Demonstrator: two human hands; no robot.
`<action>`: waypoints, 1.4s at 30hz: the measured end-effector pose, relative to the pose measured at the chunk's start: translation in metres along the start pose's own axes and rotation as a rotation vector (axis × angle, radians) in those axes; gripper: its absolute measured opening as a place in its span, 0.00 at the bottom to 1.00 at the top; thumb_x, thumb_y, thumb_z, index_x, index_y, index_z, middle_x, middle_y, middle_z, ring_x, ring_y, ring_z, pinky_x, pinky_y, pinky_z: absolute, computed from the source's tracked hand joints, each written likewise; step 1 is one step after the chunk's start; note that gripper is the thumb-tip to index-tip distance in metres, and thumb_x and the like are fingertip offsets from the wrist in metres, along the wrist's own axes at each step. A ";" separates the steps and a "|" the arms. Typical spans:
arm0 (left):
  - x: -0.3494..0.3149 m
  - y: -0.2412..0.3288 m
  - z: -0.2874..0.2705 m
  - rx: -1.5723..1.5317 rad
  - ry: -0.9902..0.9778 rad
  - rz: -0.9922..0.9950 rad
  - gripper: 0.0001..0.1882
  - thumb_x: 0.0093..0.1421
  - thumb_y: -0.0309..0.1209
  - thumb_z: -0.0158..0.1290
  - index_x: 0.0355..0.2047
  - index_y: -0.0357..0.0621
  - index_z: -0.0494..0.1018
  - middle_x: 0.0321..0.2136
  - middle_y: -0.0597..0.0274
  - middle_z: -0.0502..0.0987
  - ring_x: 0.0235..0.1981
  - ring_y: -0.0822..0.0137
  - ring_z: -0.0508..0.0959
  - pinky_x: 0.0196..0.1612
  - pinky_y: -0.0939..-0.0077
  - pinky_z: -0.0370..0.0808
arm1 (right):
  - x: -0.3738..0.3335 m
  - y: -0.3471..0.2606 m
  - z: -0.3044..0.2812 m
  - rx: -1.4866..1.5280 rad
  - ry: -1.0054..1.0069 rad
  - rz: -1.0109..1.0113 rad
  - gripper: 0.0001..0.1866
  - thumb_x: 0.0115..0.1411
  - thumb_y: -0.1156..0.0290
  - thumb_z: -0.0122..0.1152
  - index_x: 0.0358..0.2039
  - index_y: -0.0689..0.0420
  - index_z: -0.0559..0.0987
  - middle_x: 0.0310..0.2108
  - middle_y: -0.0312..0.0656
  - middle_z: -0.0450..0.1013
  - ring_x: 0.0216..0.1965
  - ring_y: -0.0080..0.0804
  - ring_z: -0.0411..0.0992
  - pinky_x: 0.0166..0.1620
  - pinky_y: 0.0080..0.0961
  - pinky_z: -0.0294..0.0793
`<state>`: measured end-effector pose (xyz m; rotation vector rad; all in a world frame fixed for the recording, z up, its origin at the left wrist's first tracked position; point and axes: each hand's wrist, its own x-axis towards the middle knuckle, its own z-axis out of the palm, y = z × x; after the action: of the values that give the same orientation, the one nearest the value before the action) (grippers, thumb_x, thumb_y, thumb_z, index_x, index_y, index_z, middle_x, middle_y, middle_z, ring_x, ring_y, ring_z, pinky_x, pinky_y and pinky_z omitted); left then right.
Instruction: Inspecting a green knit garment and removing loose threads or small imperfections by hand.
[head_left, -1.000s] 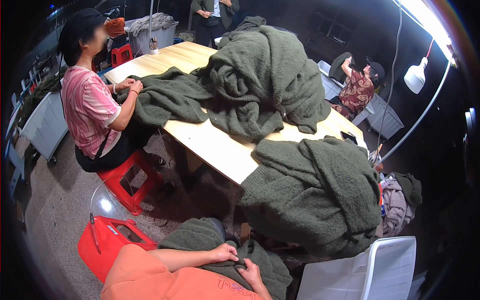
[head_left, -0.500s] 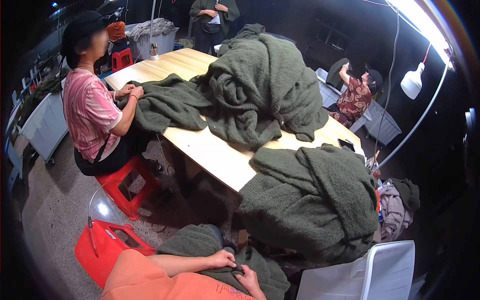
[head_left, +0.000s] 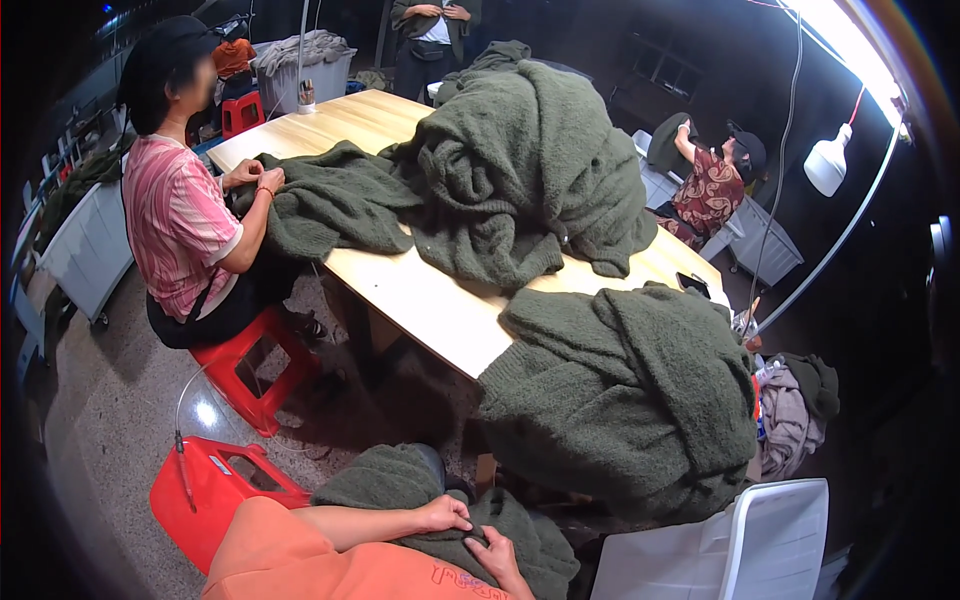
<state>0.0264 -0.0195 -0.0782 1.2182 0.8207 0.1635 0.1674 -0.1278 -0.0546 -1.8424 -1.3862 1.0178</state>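
A dark green knit garment (head_left: 385,476) lies spread over my lap. My left hand (head_left: 442,514) pinches its fabric between thumb and fingers. Just to the right, my right hand (head_left: 497,556) grips the same garment, its fingertips close to the left ones. Whether something small sits between the fingertips cannot be made out. In front of me, a heap of green knitwear (head_left: 625,390) hangs over the near end of the wooden table (head_left: 400,290). Farther back on the tabletop rises a bigger green knit pile (head_left: 530,150).
At the table's left side a co-worker in pink (head_left: 190,210) handles green knitwear, seated on a red stool (head_left: 262,375). Another red stool (head_left: 200,500) stands at my left. A white bin (head_left: 740,540) is at my right. A lamp (head_left: 828,165) hangs at upper right.
My hands stay on the garment, with only a slight shift of the fingers. The co-worker's left hand has moved a little away from the other. The standing person's hands have parted.
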 end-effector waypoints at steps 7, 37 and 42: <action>-0.001 0.001 -0.002 -0.009 0.007 -0.003 0.07 0.43 0.28 0.58 0.21 0.39 0.73 0.18 0.68 0.72 0.22 0.78 0.69 0.27 0.82 0.66 | 0.001 -0.006 -0.001 -0.015 0.000 -0.005 0.21 0.44 0.58 0.61 0.35 0.58 0.73 0.25 0.48 0.73 0.28 0.41 0.73 0.32 0.29 0.70; 0.003 -0.004 -0.001 0.133 -0.108 0.079 0.09 0.47 0.32 0.55 0.26 0.39 0.74 0.19 0.66 0.73 0.23 0.78 0.68 0.30 0.81 0.66 | 0.003 -0.003 -0.002 0.047 0.088 0.003 0.18 0.42 0.69 0.64 0.35 0.61 0.74 0.24 0.41 0.73 0.25 0.23 0.69 0.30 0.20 0.69; -0.002 0.001 0.003 0.142 -0.118 0.111 0.08 0.47 0.31 0.54 0.26 0.38 0.73 0.19 0.66 0.73 0.23 0.78 0.68 0.30 0.81 0.66 | 0.002 0.005 0.000 0.303 0.098 -0.006 0.10 0.47 0.71 0.59 0.30 0.61 0.76 0.21 0.39 0.73 0.25 0.18 0.69 0.30 0.17 0.68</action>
<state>0.0271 -0.0224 -0.0762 1.3944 0.6708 0.1237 0.1701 -0.1268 -0.0591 -1.6396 -1.1114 1.0558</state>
